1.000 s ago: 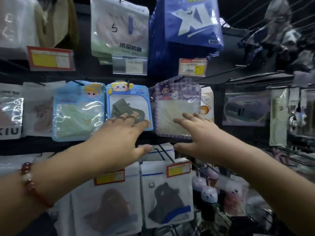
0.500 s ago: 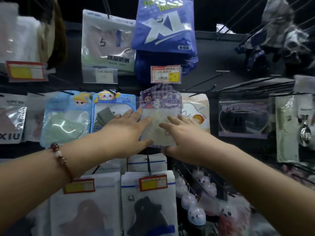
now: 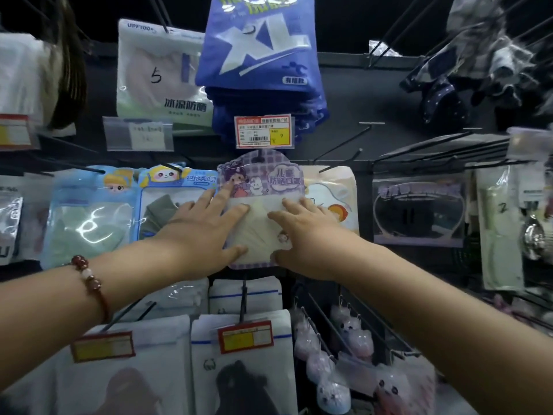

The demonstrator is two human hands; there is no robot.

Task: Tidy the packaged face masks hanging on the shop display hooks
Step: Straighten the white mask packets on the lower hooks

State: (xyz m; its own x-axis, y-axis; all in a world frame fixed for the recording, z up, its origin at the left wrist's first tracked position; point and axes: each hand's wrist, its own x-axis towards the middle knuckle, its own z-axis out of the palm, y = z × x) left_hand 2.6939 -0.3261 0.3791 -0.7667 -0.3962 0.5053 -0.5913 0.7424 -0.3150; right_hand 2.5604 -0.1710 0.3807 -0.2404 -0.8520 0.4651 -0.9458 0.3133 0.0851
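A purple checked mask pack (image 3: 263,181) with a cartoon girl hangs on a hook in the middle row. My left hand (image 3: 203,232) lies flat on its left side, fingers straight, thumb near its bottom edge. On the pack's right side rests my right hand (image 3: 305,235), fingers also straight, thumb by the lower edge. A blue panda-topped mask pack (image 3: 176,184) hangs just left, partly under my left hand. Behind the right hand a cream mask pack (image 3: 338,190) peeks out.
Blue XL packs (image 3: 257,49) and a white pack marked 5 (image 3: 155,73) hang above, with a red-and-yellow price tag (image 3: 263,131). White mask packs (image 3: 242,369) hang below, pastel plush charms (image 3: 344,354) at lower right. Bare hooks (image 3: 344,145) jut out right of centre.
Both hands have moved forward from in front of the display onto the purple pack and now lie against it. The view has shifted closer and to the right.
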